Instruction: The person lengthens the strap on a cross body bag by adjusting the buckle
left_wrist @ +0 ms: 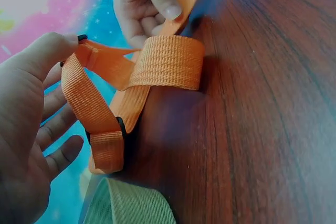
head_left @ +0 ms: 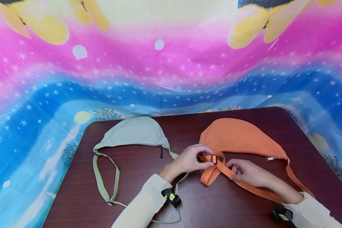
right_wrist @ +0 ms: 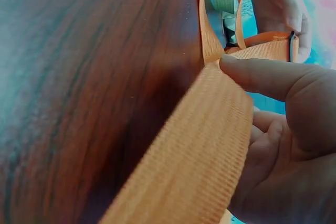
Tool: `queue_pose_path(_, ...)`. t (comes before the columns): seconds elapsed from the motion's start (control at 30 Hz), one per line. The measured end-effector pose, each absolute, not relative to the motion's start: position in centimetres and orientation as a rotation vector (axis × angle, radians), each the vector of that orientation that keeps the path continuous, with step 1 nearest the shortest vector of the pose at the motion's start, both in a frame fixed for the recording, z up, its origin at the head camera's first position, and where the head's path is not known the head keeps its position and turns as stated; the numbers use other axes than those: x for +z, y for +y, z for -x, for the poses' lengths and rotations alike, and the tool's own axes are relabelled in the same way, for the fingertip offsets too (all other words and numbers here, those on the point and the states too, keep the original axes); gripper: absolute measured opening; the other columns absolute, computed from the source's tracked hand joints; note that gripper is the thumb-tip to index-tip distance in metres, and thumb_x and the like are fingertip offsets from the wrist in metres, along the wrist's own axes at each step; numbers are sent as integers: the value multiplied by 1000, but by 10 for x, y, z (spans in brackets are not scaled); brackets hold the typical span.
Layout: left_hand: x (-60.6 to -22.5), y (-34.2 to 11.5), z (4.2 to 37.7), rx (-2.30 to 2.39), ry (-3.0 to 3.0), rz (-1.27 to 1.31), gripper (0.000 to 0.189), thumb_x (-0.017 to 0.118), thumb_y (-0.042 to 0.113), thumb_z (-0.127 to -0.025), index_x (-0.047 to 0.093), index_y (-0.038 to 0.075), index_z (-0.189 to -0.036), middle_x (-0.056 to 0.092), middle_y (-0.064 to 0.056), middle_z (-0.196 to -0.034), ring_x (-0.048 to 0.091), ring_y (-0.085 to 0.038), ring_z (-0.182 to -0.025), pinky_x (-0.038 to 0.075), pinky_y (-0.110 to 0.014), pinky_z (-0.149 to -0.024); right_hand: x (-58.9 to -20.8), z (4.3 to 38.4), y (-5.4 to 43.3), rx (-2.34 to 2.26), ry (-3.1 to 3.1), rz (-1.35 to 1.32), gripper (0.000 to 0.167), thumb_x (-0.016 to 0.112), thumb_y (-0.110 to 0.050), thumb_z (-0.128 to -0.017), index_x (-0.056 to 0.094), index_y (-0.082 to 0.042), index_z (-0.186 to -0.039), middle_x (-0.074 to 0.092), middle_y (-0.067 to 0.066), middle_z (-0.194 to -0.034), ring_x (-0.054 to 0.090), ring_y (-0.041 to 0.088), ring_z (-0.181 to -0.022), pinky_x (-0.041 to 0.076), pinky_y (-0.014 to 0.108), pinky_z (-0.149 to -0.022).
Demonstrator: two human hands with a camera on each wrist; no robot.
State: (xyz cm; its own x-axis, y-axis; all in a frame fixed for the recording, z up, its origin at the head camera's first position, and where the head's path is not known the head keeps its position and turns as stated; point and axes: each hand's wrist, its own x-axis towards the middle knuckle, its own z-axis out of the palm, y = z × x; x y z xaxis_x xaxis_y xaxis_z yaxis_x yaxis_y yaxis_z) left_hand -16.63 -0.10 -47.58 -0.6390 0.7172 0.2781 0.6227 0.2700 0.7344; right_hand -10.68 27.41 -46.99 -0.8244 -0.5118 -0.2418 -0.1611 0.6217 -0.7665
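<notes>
An orange waist bag (head_left: 239, 136) lies toward the back right of the table, its zipper pull at the right end. Its orange strap (head_left: 249, 187) runs forward and loops below the bag. With thumb and fingertips my left hand (head_left: 192, 160) pinches a black slider buckle (head_left: 214, 159) on the strap, other fingers spread in the left wrist view. My right hand (head_left: 249, 172) pinches the strap between thumb and fingers, just right of the buckle. A second black buckle (left_wrist: 122, 127) sits lower on the strap in the left wrist view.
A pale green waist bag (head_left: 136, 131) lies on the left of the dark red-brown table (head_left: 148, 171). Its green strap (head_left: 98, 177) trails forward, passing beneath my left forearm. Behind the table hangs a pink and blue snowflake-printed cloth (head_left: 159, 69).
</notes>
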Motion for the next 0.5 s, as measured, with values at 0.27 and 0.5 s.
queue_pose_path(0.27,-475,-3,174,1304,2677,-923,24,71,24,-98,69,7,-115,67,-1,-101,62,-10,-86,52,-21,-77,-467,99,279,-1012,2422,576,9,75,-16,-93,68,-18,-98,56,-6,-76,50,6,-63,41,24,-57)
queue_pose_path(0.5,-474,-2,178,1147,2707,-403,23,74,25,-95,70,7,-108,68,-2,-92,62,-11,-77,52,-24,-69,-466,91,278,-981,2447,589,9,75,-22,-95,67,-17,-96,55,-7,-76,49,5,-62,40,25,-56)
